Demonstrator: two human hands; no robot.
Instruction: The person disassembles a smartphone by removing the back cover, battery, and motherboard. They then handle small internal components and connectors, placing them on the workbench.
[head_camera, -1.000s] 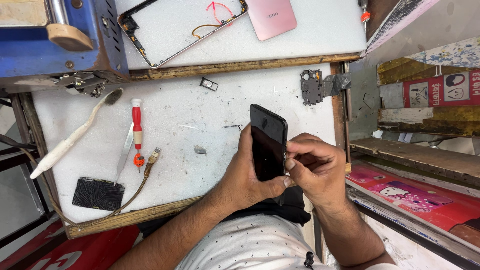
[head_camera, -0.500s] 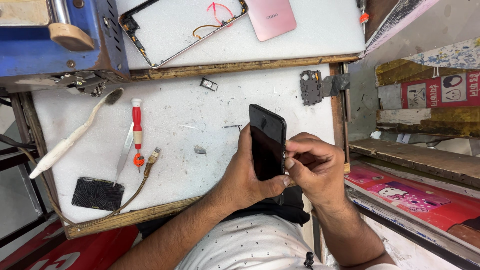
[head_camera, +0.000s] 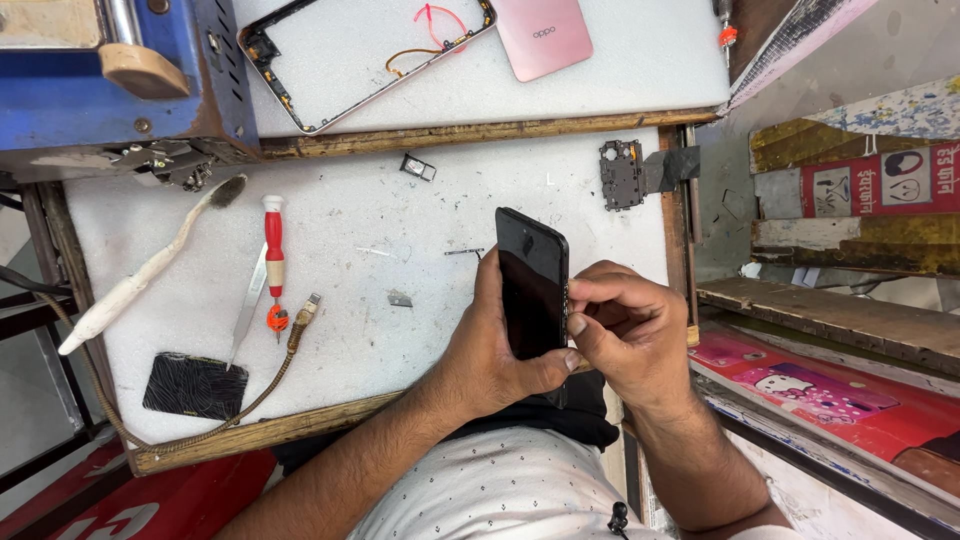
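Head view: person's torso in a white dotted shirt at bottom edge, both forearms reaching up over the worktop. Left hand wraps a black smartphone from the left side, thumb across its lower edge — phone held upright and slightly tilted, just above the near worktop edge, dark face to camera. Right hand curled tight against the phone's right edge, fingertips pinched at the side of the frame; whatever it pinches is too small to tell.

Left of the hands on the white worktop: a small metal scrap, a thin pin-like piece just beside the phone. Further left — red-handled screwdriver, metal tweezers touching alongside it, braided cable with plug end near the screwdriver tip, cracked black screen panel by the near left corner, white brush lying diagonal.

Farther back: SIM tray, dark circuit shield plate at the right edge. On the raised rear shelf: empty phone frame with red and orange wires, pink phone back cover just beside it, blue machine at far left.
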